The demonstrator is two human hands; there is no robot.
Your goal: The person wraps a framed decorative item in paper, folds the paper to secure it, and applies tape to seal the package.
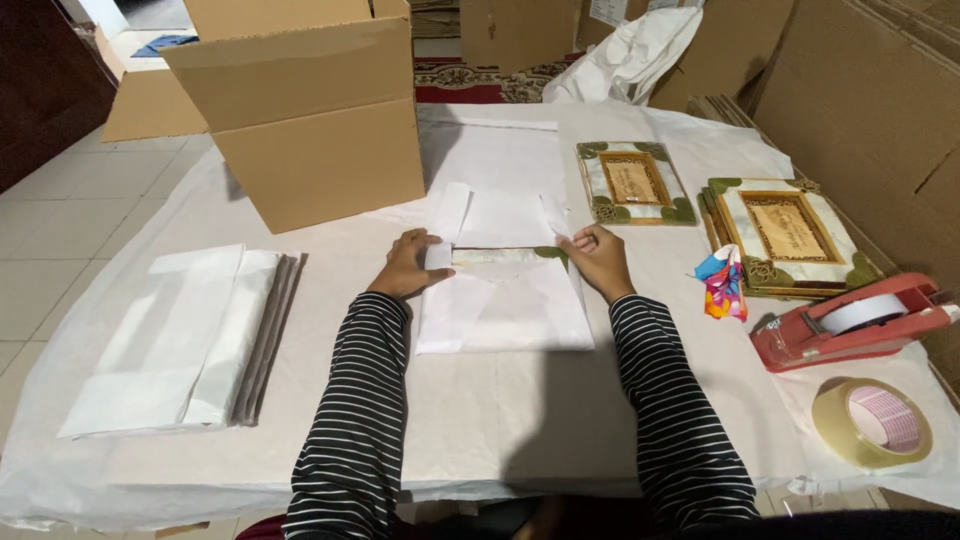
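Observation:
A picture frame half wrapped in white paper lies in the middle of the paper-covered table; a strip of its green and gold edge shows between the paper flaps. My left hand presses on the left flap of the paper. My right hand pinches the right flap at the frame's corner. Both sleeves are black with white stripes.
A big open cardboard box stands at the back left. Wrapped white packages are stacked at left. Two ornate frames lie at right, with a colourful cloth scrap, a red tape dispenser and a tape roll.

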